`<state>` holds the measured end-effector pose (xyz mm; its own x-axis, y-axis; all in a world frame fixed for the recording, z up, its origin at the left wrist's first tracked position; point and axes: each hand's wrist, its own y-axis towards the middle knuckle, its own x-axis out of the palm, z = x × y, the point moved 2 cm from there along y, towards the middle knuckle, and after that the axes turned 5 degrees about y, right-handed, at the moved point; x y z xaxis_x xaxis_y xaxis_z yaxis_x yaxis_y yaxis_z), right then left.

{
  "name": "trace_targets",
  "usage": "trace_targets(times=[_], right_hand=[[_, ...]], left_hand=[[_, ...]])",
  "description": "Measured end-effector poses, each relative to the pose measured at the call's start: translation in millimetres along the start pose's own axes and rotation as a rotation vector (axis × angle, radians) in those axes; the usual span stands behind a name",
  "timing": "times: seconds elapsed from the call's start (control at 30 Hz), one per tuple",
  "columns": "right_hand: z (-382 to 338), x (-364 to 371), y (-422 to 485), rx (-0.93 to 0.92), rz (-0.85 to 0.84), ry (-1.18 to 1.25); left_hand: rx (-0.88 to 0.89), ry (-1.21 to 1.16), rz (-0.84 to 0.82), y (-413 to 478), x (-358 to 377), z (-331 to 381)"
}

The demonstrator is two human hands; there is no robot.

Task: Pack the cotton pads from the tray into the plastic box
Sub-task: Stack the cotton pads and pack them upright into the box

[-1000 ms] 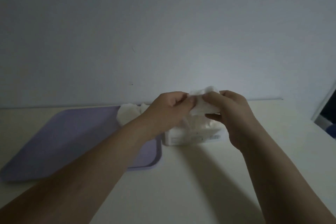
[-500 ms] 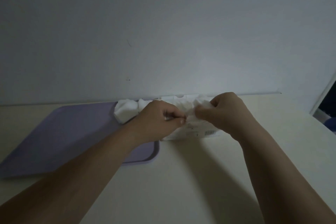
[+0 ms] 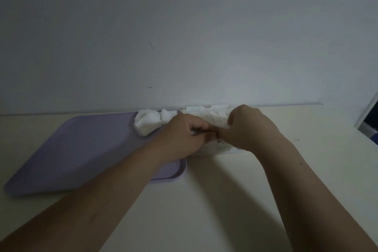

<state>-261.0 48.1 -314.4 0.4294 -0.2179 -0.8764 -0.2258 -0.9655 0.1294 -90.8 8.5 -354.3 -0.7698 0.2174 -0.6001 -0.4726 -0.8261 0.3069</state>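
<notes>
wall point(image 3: 184, 26): plain grey-white, fills the whole top half, pretty dim lighting tbh
table point(image 3: 225, 200): cream top, runs right up to the wall
tray point(image 3: 81, 149): lilac, sits on the left side of the table, mostly bare
plastic box point(image 3: 212, 150): see-through, just right of the tray's far corner, mostly hidden behind both hands, white stuff showing inside
cotton pads point(image 3: 148, 122): white clump at the tray's far right corner, right beside the box
left hand point(image 3: 182, 137): fingers curled in and pinching something white over the box, touching the other hand
right hand point(image 3: 249, 127): fingers clenched on crumpled white pad material at the box top
</notes>
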Motion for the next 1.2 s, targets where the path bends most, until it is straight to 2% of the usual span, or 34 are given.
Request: trace_targets(times=[0.1, 0.2, 0.37, 0.63, 0.73, 0.8, 0.87, 0.93, 1.0, 1.07, 1.13, 1.2], right_hand=[[4.4, -3.2, -7.6, -0.011, -0.039, 0.088], [5.1, -1.4, -12.5, -0.023, 0.051, 0.071], [0.8, 4.0, -15.2, -0.018, 0.112, 0.018], [-10.5, 9.2, -24.2, -0.034, 0.115, -0.077], [-10.8, 2.3, -29.9, -0.068, 0.239, -0.214], [-14.4, 2.7, -31.8, -0.115, 0.356, -0.209], [-18.6, 5.4, -33.6, -0.176, 0.480, -0.079], [-26.0, 10.9, -37.4, -0.274, 0.531, 0.064], [-31.2, 16.1, -42.3, -0.430, 0.487, 0.132], [-39.7, 19.1, -47.4, -0.571, 0.415, 0.201], [-54.8, 22.9, -48.6, -0.615, 0.330, 0.282], [-75.4, 33.5, -46.1, -0.563, 0.217, 0.341]], left_hand=[[0.080, 0.014, 0.066, -0.4, 1.5, -1.5], [0.129, 0.165, 0.215, -5.8, -3.2, -1.1], [0.084, 0.164, 0.105, -20.7, -10.2, -10.6], [0.044, 0.118, 0.121, -24.8, -1.7, -16.4], [0.048, 0.108, 0.116, -24.2, 2.6, -10.7], [0.040, 0.133, 0.072, -22.6, 8.1, -5.7], [0.050, 0.125, 0.012, -21.3, 15.1, 3.4], [0.098, 0.095, -0.014, -25.0, 16.8, 13.5], [0.138, 0.089, -0.001, -29.5, 12.7, 19.3], [0.101, 0.073, 0.060, -36.5, -5.7, 14.3], [0.074, 0.138, 0.170, -39.0, -34.3, -4.0], [0.007, 0.278, 0.267, -38.8, -68.0, -30.3]])
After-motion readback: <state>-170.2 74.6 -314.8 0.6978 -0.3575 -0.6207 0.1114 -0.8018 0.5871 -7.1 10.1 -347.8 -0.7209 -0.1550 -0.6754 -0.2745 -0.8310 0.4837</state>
